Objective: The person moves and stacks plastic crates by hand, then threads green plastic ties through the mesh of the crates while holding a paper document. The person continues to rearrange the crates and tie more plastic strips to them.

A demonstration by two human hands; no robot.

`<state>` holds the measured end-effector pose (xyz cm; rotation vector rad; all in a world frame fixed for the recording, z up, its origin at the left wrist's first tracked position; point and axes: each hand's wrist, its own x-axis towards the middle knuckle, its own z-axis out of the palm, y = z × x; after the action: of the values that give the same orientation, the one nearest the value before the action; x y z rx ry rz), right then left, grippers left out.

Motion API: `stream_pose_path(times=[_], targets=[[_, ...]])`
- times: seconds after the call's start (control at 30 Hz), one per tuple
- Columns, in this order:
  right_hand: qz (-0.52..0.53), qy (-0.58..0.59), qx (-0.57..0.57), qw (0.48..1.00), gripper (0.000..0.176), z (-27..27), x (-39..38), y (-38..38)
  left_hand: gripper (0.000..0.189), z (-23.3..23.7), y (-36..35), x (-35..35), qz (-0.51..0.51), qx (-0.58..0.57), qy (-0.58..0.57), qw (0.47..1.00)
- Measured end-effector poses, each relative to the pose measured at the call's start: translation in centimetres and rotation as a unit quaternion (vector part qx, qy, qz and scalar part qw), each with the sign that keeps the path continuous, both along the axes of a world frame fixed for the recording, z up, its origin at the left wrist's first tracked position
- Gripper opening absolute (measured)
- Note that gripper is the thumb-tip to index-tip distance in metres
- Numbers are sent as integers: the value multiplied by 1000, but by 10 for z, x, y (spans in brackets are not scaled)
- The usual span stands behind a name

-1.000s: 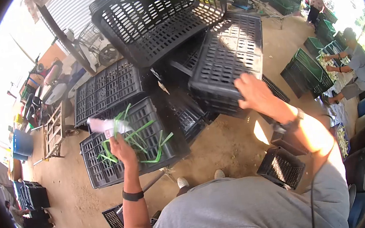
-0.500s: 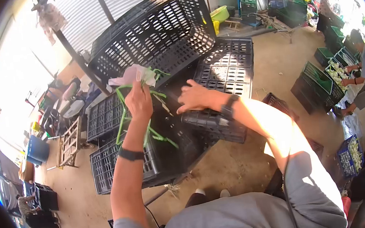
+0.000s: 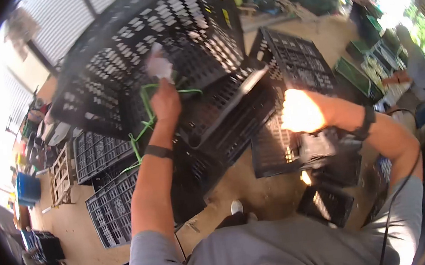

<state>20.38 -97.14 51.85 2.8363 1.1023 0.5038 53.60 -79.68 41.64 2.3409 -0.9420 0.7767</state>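
My left hand [image 3: 166, 105] is closed on a crumpled pale pink-white sheet [image 3: 159, 67], perhaps plastic or paper. Thin green strips [image 3: 150, 121] trail from the same hand, hanging below it and to both sides. It is over the opening of a large black slatted crate [image 3: 113, 73], whose perforated walls rise behind it. Off to the right, my right hand [image 3: 301, 112] is whitened by strong sunlight and smeared, so its fingers cannot be read. Under it is a blurred grey-black shape beside another black crate [image 3: 297, 53].
Black crates [image 3: 111, 207] are stacked at the lower left of the large one. A wooden frame [image 3: 62, 177] and a blue tub [image 3: 28, 189] stand further left. At the right, a person [image 3: 415, 67] works by green crates. A small dark crate [image 3: 326, 204] lies near my feet.
My left hand has gone over the large crate with the sheet and strips. My right hand has swung away to the right into sunlight. The large crate now appears closer and differently angled.
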Motion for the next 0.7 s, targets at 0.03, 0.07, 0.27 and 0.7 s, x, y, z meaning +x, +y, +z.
stream_pose_path(times=[0.03,0.07,0.27,0.7], targets=[[-3,27,26,999,22,3,-21,-5,13,0,0,1,-7,-9,0,1000],[-62,92,65,992,23,-4,-42,-15,14,-2,0,2,-15,-16,2,1000],[-180,128,146,964,32,-35,-108,-1,14,-32,4,50,-17,47,-100,994],[-583,-11,713,389,45,-234,-300,41,33,-69,10,88,76,244,-360,897]])
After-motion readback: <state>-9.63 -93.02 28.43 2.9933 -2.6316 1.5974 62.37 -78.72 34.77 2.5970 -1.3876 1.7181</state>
